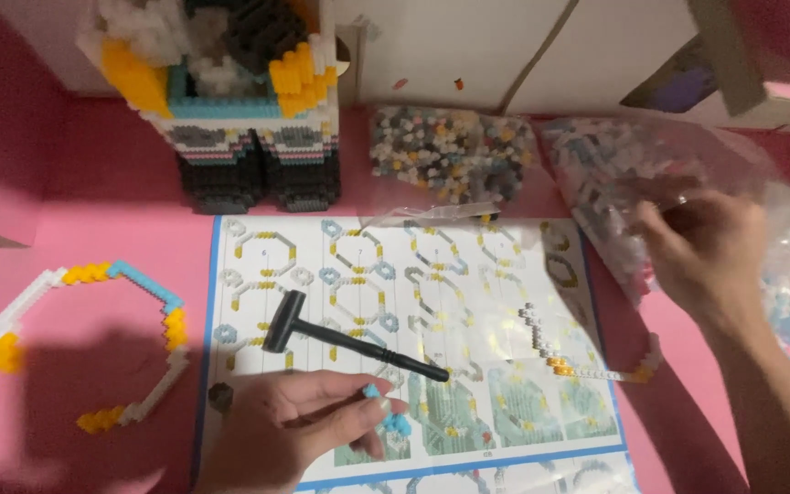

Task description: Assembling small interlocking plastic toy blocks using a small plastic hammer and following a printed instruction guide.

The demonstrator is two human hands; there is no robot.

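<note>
On a pink surface [93, 201], an instruction sheet [413, 348] carries a small black hammer [345, 340]. Right hand [706, 252] reaches into a clear bag of bricks [633, 174] near the far edge, grip unclear; left-hand fingers [358, 416] pinch small blue bricks [393, 419] at the sheet's near edge.

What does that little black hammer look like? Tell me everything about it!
The hammer is small and all black, probably plastic. It has a short, chunky head at its upper left end and a thin handle with a ribbed grip running down to the right. It lies flat and slanted on the instruction sheet, just above the left hand, which does not seem to touch it.
</note>
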